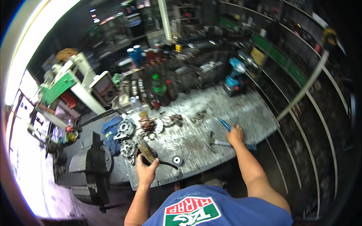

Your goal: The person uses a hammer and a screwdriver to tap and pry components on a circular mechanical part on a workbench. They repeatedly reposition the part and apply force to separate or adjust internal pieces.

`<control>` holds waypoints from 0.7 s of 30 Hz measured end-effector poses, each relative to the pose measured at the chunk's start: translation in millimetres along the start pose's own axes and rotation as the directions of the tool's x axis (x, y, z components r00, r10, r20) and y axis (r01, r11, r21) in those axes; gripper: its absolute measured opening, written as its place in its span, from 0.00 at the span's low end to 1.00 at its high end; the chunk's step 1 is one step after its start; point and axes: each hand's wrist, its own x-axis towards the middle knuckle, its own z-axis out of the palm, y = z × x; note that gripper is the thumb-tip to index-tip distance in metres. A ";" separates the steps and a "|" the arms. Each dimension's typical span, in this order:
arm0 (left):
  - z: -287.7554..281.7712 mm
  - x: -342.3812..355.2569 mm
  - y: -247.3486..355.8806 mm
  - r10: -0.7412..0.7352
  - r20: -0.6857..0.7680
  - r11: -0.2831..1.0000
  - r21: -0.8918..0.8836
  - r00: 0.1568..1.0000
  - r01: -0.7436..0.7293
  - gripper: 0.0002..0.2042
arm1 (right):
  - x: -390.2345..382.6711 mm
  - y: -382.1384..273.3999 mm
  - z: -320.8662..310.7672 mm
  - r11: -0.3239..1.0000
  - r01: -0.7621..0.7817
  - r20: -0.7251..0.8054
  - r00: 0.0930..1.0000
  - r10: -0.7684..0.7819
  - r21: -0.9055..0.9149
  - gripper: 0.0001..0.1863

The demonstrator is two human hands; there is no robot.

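Note:
Near the front left of the metal-topped bench, my left hand [146,168] grips a dark part with a yellowish-brown side [146,150]; its exact kind is hard to make out. A black curved piece [169,164] sticks out beside it, close to a small round metal ring [177,160]. Toward the right, my right hand [236,135] is closed round the handle of a blue screwdriver [224,124], whose tip points away and left. A hammer [215,142] lies just left of that wrist, its handle passing under my forearm.
Cast metal housings [126,129] and a blue cloth [111,130] lie at the bench's left. Behind stand a green bottle [158,87] and a teal cordless drill [234,77]. A bench vise [88,164] is at left; metal shelving [315,101] borders the right.

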 end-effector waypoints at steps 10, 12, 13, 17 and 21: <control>6.0 -47.3 15.4 -0.003 -0.384 0.988 0.139 0.923 0.061 0.24 | 77.0 -68.9 -166.2 0.703 0.572 -0.435 0.809 -0.396 0.423 0.19; 11.5 -52.9 17.0 -0.024 -0.428 0.989 0.120 0.903 0.084 0.24 | 85.7 -127.8 -219.1 0.499 0.735 -0.558 0.676 -0.481 0.460 0.22; 14.1 -55.3 18.2 -0.002 -0.439 0.983 0.165 0.898 0.083 0.23 | 86.5 -160.1 -242.5 0.360 0.798 -0.596 0.601 -0.533 0.483 0.23; 30.5 -65.9 22.8 0.030 -0.501 0.981 0.180 0.865 0.070 0.22 | 87.1 -306.0 -304.4 -0.008 0.920 -0.647 0.270 -0.713 0.392 0.21; 33.1 -81.7 23.2 0.057 -0.477 0.964 0.255 0.877 0.075 0.24 | 104.6 -451.4 -314.5 -0.005 0.974 -0.624 0.143 -0.768 0.228 0.19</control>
